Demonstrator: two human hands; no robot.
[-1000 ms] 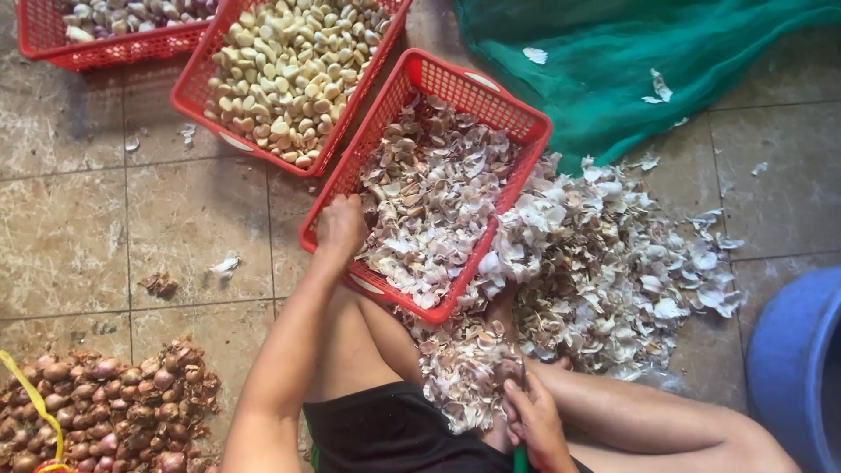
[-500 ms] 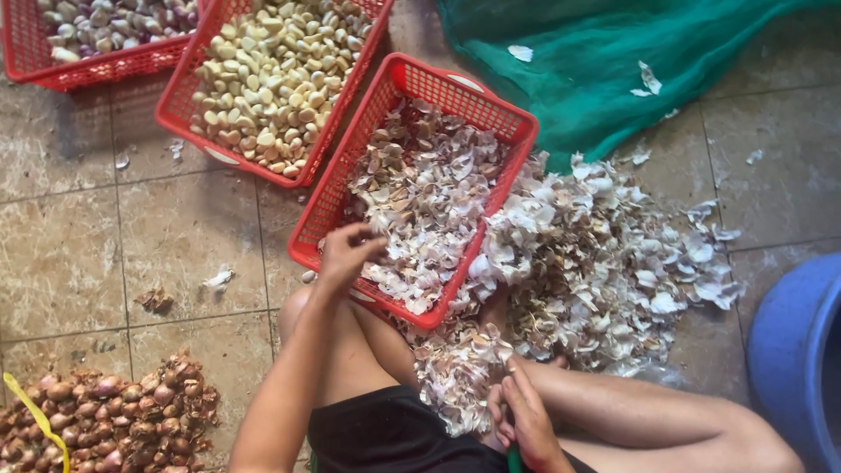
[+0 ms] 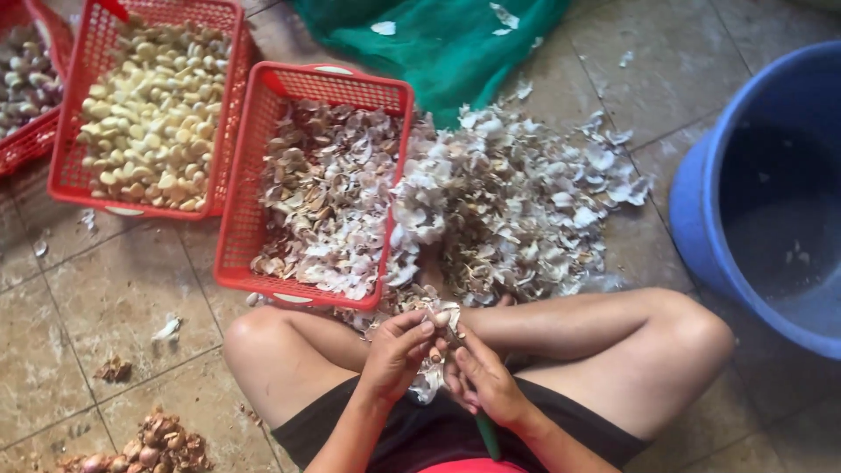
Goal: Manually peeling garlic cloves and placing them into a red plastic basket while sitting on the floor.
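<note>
I sit cross-legged on a tiled floor with both hands together over my lap. My left hand [image 3: 396, 349] pinches a small garlic piece [image 3: 441, 321] at its fingertips. My right hand [image 3: 484, 378] meets it from the right and grips a small knife whose green handle [image 3: 487, 435] sticks out below the palm. The blade is hidden between my fingers. Just beyond my hands stands a red basket [image 3: 235, 229] full of papery garlic skins. A loose heap of skins [image 3: 517, 203] lies on the floor to its right.
A second red basket [image 3: 63, 149] at the far left holds peeled pale cloves, and a third [image 3: 19, 147] holds purplish bulbs. There is a green net sack [image 3: 438, 44] at the top, a blue tub [image 3: 701, 210] on the right and a pile of unpeeled bulbs [image 3: 153, 447] at the bottom left.
My left hand left the basket of skins and came back to my lap to join the right hand. My view has shifted right, showing more of the blue tub.
</note>
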